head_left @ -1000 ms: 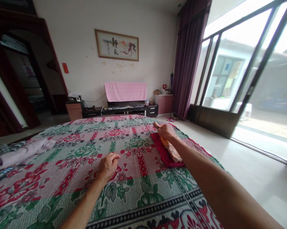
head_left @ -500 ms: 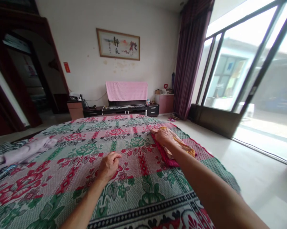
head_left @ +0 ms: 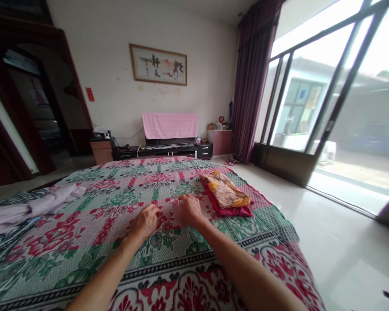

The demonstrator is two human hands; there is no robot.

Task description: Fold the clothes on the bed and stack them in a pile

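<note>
Both my hands rest on a bed covered by a floral bedspread [head_left: 116,203] in green, red and white. My left hand [head_left: 145,221] lies with its fingers curled loosely, nothing visible in it. My right hand [head_left: 189,208] lies beside it, palm down, fingers bent against the cloth, holding nothing. To the right of my right hand sits a folded orange patterned cloth [head_left: 225,193] stacked on a folded red cloth [head_left: 228,211], near the bed's right edge.
A pale lilac garment [head_left: 35,206] lies crumpled at the bed's left side. A low TV stand with a pink cloth [head_left: 170,125] over the screen stands against the far wall. Glass sliding doors [head_left: 311,108] and bare floor [head_left: 336,242] are to the right.
My right hand has let go of the folded orange cloth and drawn back towards me, landing beside my left hand. The stacked cloths stay put. My left hand barely moved.
</note>
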